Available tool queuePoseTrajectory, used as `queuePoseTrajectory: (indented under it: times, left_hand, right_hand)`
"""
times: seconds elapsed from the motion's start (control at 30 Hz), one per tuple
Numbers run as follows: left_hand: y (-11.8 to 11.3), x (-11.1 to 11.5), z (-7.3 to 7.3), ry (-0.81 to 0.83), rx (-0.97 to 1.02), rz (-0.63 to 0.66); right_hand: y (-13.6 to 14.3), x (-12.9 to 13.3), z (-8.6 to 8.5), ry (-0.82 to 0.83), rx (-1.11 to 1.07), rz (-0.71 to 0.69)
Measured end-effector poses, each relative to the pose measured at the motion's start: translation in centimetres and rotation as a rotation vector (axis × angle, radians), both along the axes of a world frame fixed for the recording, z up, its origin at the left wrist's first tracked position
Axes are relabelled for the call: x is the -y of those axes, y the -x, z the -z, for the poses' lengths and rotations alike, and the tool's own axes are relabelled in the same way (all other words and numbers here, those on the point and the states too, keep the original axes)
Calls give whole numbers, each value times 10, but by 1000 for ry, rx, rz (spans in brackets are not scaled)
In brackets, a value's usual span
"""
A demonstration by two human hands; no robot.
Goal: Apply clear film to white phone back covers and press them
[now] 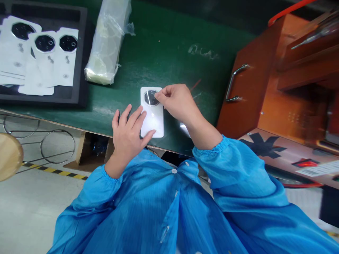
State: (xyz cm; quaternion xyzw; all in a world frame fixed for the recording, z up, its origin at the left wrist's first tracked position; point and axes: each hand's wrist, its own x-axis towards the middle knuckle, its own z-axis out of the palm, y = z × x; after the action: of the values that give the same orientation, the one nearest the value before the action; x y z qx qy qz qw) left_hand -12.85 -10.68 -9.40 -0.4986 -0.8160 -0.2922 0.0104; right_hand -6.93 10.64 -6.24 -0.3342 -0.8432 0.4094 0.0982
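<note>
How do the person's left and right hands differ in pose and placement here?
Pose: the left hand has its fingers spread, while the right hand is curled, thumb and forefinger close together.
Placement: the left hand is over the left side of the white panel; the right hand is at the right edge of its dark octagon.
Both are bare and come out of blue sleeves.

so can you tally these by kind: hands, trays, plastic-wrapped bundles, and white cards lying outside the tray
Hands: 2 (left hand and right hand)
Black tray: 1
Plastic-wrapped bundle: 1
White card outside the tray: 1
Total: 5
</note>
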Motion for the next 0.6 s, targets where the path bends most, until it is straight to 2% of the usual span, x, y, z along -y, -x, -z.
queuePoseTrajectory:
  times: [0.23, 0.6]
  left_hand:
    - [0, 0, -1, -21, -58, -5]
    - [-1, 0, -3, 4, -29, -12]
  right_hand:
    - [2, 1, 2, -47, 9, 1]
    - [7, 10, 6, -198, 85, 54]
